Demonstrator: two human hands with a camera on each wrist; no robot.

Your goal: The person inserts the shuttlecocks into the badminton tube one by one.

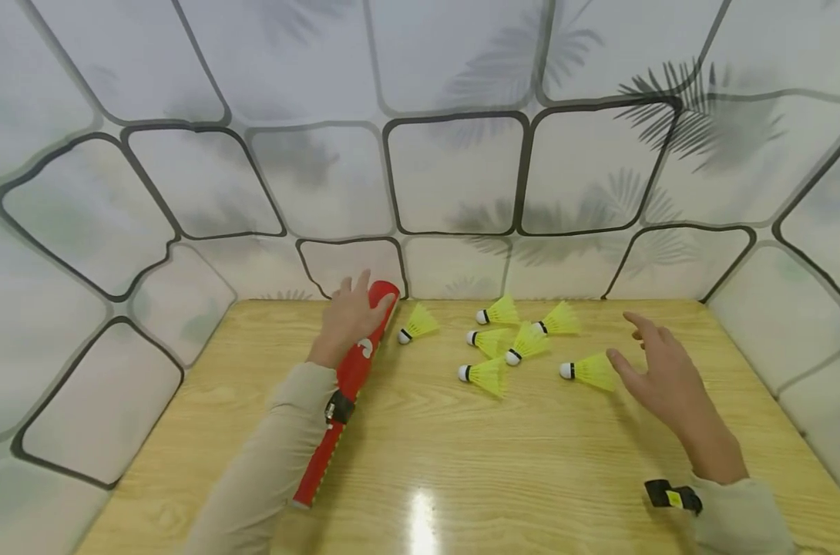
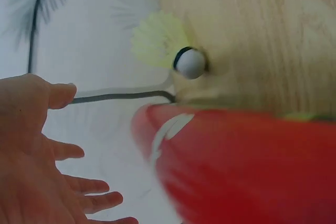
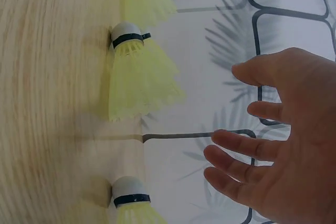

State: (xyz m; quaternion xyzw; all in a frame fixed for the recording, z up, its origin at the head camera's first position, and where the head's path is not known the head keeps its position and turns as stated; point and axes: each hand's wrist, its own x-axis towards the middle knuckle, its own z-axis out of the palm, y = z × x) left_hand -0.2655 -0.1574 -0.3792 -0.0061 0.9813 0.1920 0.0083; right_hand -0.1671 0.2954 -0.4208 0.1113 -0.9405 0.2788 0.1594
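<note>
A long red tapered object (image 1: 354,370) with white markings lies on the table at left, its wide rounded end toward the wall; its exact kind is unclear. Over that wide end is my left hand (image 1: 351,316), fingers spread; in the left wrist view the hand appears apart from the red surface. Just right of it lies a yellow shuttlecock (image 1: 420,322) with a white tip. My right hand (image 1: 670,378) hovers at right, fingers extended and holding nothing, its thumb near another shuttlecock (image 1: 592,371). Between the hands, several more yellow shuttlecocks (image 1: 488,376) lie in a loose group.
The wooden table (image 1: 503,478) meets a pale wall covering (image 1: 455,177) with dark outlined shapes and leaf prints. It rises behind and on both sides. Black bands with small devices sit on both wrists, such as the right wristband (image 1: 673,497).
</note>
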